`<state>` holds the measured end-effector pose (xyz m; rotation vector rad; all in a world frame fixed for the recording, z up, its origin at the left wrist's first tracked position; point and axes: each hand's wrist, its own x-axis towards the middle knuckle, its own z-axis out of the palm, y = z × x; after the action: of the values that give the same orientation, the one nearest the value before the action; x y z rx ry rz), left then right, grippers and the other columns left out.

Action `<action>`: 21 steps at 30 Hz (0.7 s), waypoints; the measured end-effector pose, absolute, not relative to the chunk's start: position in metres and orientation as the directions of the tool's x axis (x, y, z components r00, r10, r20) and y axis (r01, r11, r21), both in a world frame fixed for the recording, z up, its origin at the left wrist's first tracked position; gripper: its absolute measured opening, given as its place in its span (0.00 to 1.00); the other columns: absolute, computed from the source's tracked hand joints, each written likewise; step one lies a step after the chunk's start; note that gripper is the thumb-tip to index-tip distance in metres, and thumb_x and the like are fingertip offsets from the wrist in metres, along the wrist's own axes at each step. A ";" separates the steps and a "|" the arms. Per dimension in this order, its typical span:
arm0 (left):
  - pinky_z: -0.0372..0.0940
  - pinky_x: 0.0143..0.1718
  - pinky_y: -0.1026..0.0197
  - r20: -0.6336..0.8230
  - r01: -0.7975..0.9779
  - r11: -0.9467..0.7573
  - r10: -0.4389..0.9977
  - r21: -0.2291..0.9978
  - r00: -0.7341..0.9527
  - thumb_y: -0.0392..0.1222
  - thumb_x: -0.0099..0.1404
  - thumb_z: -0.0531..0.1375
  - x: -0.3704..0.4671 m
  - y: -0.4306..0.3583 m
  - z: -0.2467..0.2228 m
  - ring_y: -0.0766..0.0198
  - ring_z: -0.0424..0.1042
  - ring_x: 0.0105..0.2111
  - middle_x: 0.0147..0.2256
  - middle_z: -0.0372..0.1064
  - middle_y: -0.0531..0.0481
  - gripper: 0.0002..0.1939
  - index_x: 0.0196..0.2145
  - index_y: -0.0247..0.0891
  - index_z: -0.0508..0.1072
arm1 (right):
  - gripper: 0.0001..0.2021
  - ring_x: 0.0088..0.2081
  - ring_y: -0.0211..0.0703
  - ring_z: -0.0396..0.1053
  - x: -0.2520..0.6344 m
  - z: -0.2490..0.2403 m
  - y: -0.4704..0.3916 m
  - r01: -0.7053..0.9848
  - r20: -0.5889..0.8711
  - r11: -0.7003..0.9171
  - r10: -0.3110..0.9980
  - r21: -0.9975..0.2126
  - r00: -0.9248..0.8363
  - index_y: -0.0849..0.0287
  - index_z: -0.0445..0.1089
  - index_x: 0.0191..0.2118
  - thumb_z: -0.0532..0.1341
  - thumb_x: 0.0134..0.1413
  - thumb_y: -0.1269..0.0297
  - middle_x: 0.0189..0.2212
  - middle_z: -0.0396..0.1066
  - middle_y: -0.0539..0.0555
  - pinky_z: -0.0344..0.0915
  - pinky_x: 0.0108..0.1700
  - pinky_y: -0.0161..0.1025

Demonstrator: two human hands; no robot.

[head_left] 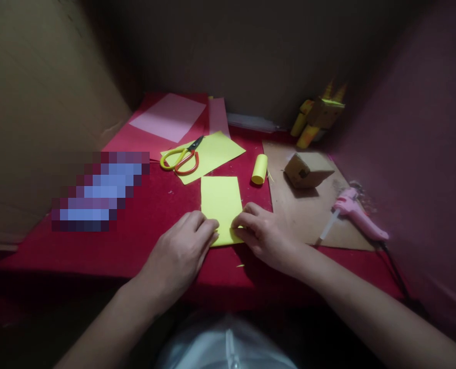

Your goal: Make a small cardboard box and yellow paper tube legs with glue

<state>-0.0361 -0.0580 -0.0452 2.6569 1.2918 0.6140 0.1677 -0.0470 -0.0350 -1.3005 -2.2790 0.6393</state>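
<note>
A yellow rectangular sheet of paper (222, 197) lies on the red cloth in front of me. My left hand (187, 238) is closed on its near left edge, thumb and fingers pressed together. At the near right edge my right hand (264, 233) pinches the same sheet. The near edge between the hands looks slightly raised or curled. Just beyond the sheet's right corner stands a small rolled yellow paper tube (259, 170). Scissors (183, 156) with yellow and red handles rest on another yellow sheet (216, 154) behind.
To the right, a cardboard sheet (289, 220) bears a folded cardboard piece (308, 169) and a pink glue gun (356, 212) with a cord. A cardboard figure (323, 115) with yellow paper limbs stands behind. Pink paper (168, 117) lies at the back left. A blurred-out object (104, 192) is at left.
</note>
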 end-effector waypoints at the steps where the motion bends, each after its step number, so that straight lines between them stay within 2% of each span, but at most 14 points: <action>1: 0.59 0.29 0.62 0.306 0.714 -0.633 0.772 0.298 0.557 0.36 0.70 0.48 -0.037 -0.059 -0.045 0.63 0.61 0.31 0.32 0.60 0.49 0.10 0.36 0.36 0.67 | 0.05 0.32 0.37 0.63 0.168 -0.034 -0.048 0.675 0.143 0.450 0.876 -0.584 -0.460 0.61 0.68 0.34 0.56 0.59 0.74 0.33 0.61 0.52 0.62 0.33 0.36; 5: 0.60 0.32 0.61 0.313 0.671 -0.652 0.758 0.353 0.572 0.35 0.71 0.47 -0.039 -0.061 -0.044 0.63 0.61 0.32 0.33 0.60 0.49 0.11 0.33 0.36 0.66 | 0.04 0.33 0.38 0.63 0.172 -0.025 -0.052 0.659 0.099 0.462 0.854 -0.594 -0.510 0.61 0.69 0.39 0.59 0.58 0.69 0.36 0.62 0.54 0.64 0.35 0.38; 7: 0.61 0.34 0.60 0.317 0.650 -0.661 0.750 0.373 0.581 0.36 0.71 0.47 -0.040 -0.062 -0.043 0.63 0.62 0.34 0.34 0.61 0.48 0.10 0.35 0.36 0.67 | 0.09 0.34 0.39 0.64 0.176 -0.022 -0.054 0.640 0.064 0.468 0.833 -0.609 -0.549 0.61 0.68 0.42 0.63 0.55 0.66 0.38 0.62 0.55 0.65 0.36 0.39; 12: 0.62 0.36 0.58 0.313 0.635 -0.680 0.733 0.366 0.604 0.38 0.71 0.50 -0.040 -0.063 -0.043 0.61 0.62 0.36 0.37 0.63 0.46 0.08 0.41 0.35 0.67 | 0.10 0.33 0.38 0.64 0.178 -0.025 -0.057 0.649 0.086 0.466 0.845 -0.601 -0.528 0.62 0.69 0.43 0.62 0.53 0.73 0.37 0.63 0.55 0.66 0.34 0.38; 19: 0.63 0.37 0.55 0.310 0.673 -0.668 0.744 0.318 0.592 0.38 0.71 0.50 -0.038 -0.064 -0.044 0.59 0.62 0.37 0.36 0.63 0.45 0.09 0.39 0.34 0.68 | 0.08 0.36 0.41 0.65 0.175 -0.029 -0.058 0.643 0.142 0.523 0.825 -0.559 -0.547 0.62 0.71 0.42 0.60 0.56 0.72 0.37 0.62 0.56 0.67 0.38 0.41; 21: 0.63 0.37 0.55 0.310 0.685 -0.663 0.748 0.302 0.587 0.38 0.71 0.49 -0.037 -0.064 -0.044 0.59 0.62 0.36 0.36 0.63 0.45 0.10 0.38 0.34 0.68 | 0.10 0.36 0.41 0.65 0.174 -0.030 -0.058 0.656 0.147 0.523 0.829 -0.545 -0.539 0.60 0.69 0.45 0.59 0.57 0.72 0.37 0.62 0.56 0.67 0.38 0.41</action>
<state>-0.0369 -0.0637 -0.0440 2.6623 1.2108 0.6264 0.1743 -0.0583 -0.0304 -1.2221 -2.3767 0.6107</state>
